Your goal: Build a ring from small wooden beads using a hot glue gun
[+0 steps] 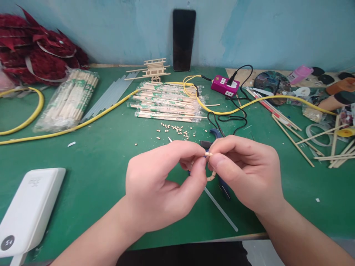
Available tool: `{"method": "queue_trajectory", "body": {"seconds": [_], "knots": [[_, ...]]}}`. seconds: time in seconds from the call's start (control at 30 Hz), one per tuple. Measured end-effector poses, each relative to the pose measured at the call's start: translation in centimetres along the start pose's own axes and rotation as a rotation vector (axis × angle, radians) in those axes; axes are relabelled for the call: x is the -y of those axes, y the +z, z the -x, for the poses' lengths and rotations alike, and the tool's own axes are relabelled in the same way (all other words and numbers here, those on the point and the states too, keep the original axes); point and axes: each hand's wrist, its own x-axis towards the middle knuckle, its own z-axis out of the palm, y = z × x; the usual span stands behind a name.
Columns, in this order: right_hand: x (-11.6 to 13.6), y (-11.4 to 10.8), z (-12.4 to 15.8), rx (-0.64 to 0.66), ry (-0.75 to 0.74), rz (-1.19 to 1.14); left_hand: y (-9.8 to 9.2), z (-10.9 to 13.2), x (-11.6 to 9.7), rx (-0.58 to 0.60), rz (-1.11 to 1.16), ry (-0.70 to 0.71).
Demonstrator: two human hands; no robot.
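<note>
My left hand (166, 181) and my right hand (246, 170) meet over the table, thumbs and forefingers pinched together. Between them is a small curved ring of short wooden pieces (211, 176), partly hidden by the fingers. Both hands grip it at its top. Under my hands lies a dark blue glue gun (224, 188), mostly covered, with a translucent glue stick (222, 210) pointing toward the table's front edge. Just beyond my left hand, small cut wooden bits (179, 130) are scattered.
Wrapped chopsticks (169, 101) lie behind, near a small wooden cart model (155, 69). A phone (184, 40) leans on the wall. A yellow cable (111, 111) crosses to a purple power strip (225, 85). At left lies a white power bank (33, 207); loose sticks (294, 142) lie right.
</note>
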Motion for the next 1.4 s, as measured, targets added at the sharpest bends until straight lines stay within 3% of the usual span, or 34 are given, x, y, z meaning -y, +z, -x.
{"method": "queue_trajectory", "body": {"seconds": [0.3, 1.4], "knots": [[0.12, -0.06, -0.13, 0.001, 0.005, -0.015, -0.01, -0.05, -0.11, -0.009, 0.128, -0.115], [-0.11, 0.08, 0.20, 0.043, -0.055, 0.009, -0.09, -0.38, -0.17, -0.006, -0.029, -0.021]]}}
